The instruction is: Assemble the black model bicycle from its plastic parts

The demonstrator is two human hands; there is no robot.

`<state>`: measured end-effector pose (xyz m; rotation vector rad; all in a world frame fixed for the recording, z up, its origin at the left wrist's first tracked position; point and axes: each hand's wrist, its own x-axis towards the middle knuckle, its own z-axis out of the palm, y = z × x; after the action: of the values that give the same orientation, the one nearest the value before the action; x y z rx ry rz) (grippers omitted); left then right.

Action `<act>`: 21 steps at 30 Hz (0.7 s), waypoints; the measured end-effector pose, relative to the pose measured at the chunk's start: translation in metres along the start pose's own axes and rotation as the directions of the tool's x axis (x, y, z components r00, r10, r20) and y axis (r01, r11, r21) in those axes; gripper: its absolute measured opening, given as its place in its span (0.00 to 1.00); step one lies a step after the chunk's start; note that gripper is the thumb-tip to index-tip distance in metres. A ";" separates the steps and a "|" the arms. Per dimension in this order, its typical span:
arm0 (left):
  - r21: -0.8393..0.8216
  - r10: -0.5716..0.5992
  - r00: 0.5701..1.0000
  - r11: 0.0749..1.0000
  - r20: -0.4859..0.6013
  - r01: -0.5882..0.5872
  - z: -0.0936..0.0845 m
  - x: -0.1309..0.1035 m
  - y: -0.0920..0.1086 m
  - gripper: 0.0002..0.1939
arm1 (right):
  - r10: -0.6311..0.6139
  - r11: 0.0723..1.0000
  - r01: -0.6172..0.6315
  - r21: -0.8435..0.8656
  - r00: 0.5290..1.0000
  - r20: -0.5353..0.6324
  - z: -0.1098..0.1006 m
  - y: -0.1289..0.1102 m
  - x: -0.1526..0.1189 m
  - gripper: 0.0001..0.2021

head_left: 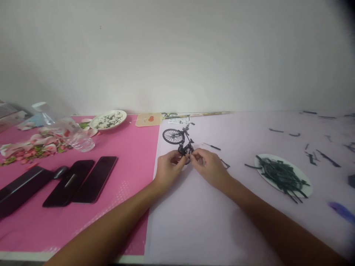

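Note:
A small black model bicycle (173,136) stands on the white part of the table, its front wheel and handlebar pointing away from me. My left hand (171,166) is closed around the left side of its rear end, thumb and fingers pinched at the rear wheel. From the other side, my right hand (208,164) pinches the same rear part with thumb and forefinger. The fingertips of both hands nearly meet and hide most of the rear wheel. Beyond my right hand lie a thin screwdriver (213,146) and a small black frame-like part (225,164).
On the right, a white plate (307,189) holds a heap of dark plastic parts, with several loose pieces around it. To the left are two phones (95,179), a black box-like object (24,186), a tilted plastic bottle (66,129), petals, and another plate (122,117).

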<state>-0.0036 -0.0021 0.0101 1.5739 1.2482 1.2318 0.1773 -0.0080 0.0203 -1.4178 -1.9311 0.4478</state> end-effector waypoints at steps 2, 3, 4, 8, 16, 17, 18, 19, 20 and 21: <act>0.007 0.000 1.000 1.000 0.006 0.000 0.000 0.000 0.001 0.15 | -0.025 1.000 0.025 -0.015 1.000 0.000 -0.003 0.000 0.001 0.11; 0.012 0.002 1.000 1.000 0.006 -0.002 0.000 0.000 0.001 0.16 | -0.041 0.999 0.041 -0.031 0.999 -0.008 -0.005 0.000 0.003 0.12; 0.019 0.005 1.000 1.000 0.004 -0.005 0.000 0.000 0.001 0.16 | -0.057 0.997 0.056 -0.056 0.998 -0.023 -0.009 0.001 0.005 0.13; 0.011 0.024 1.000 1.000 -0.016 -0.024 0.000 0.001 -0.003 0.17 | -0.077 0.955 0.034 -0.295 0.988 -0.135 -0.028 0.015 0.016 0.09; -0.286 0.019 0.999 0.958 0.043 -0.006 0.003 0.011 -0.019 0.17 | -0.038 0.739 -0.064 -0.671 0.990 -0.136 -0.047 0.078 0.029 0.13; -0.325 0.008 0.999 0.946 0.054 0.010 0.003 0.012 -0.019 0.18 | -0.011 0.719 -0.075 -0.691 0.993 -0.120 -0.047 0.083 0.029 0.13; -0.354 -0.002 0.998 0.935 0.060 0.023 0.004 0.013 -0.019 0.18 | 0.019 0.707 -0.086 -0.702 0.995 -0.103 -0.047 0.086 0.029 0.13; -0.372 -0.009 0.998 0.927 0.067 0.033 0.004 0.013 -0.019 0.18 | 0.048 0.702 -0.098 -0.705 0.995 -0.090 -0.047 0.089 0.029 0.13; -0.381 -0.012 0.997 0.924 0.072 0.038 0.004 0.013 -0.019 0.18 | 0.075 0.702 -0.112 -0.703 0.994 -0.084 -0.047 0.090 0.030 0.13; -0.383 -0.010 0.997 0.923 0.076 0.039 0.004 0.013 -0.018 0.18 | 0.096 0.704 -0.127 -0.699 0.992 -0.084 -0.047 0.090 0.030 0.13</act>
<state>-0.0033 0.0146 -0.0050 1.2982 0.9084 1.2993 0.2674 0.0451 0.0061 -2.0018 -2.0852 -0.3334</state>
